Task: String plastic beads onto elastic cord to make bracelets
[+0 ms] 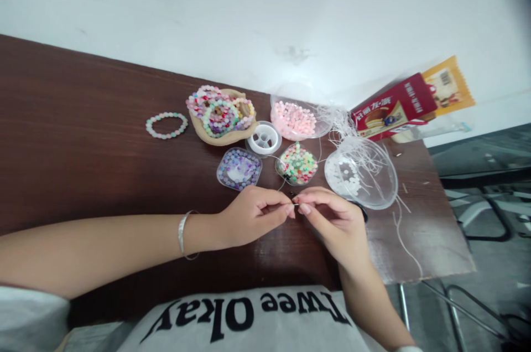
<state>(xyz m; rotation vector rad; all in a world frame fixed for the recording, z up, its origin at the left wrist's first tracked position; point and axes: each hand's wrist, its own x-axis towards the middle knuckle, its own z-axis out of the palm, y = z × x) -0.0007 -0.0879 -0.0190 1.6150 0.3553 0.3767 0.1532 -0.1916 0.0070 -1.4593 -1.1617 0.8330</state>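
Observation:
My left hand (259,213), with a silver bangle on the wrist, is closed in a pinch. Facing it, the thumb and fingers of my right hand (332,213) are pinched together too. A short stretch of thin white cord (296,205) shows between the two sets of fingertips; finer detail there is too small to make out. Just beyond the hands are a tub of multicoloured beads (299,164), a tub of purple beads (249,161) and a white spool (264,139), from which a thin strand trails. Something dark, partly hidden, lies behind my right hand.
A tan bowl (203,135) holds several beaded bracelets; another bracelet (166,125) lies left of it. Behind are pink beads (294,119) in a clear bowl. To the right, a clear bowl (388,186) holds white beads and cord pieces. A red snack box (396,108) leans by the wall.

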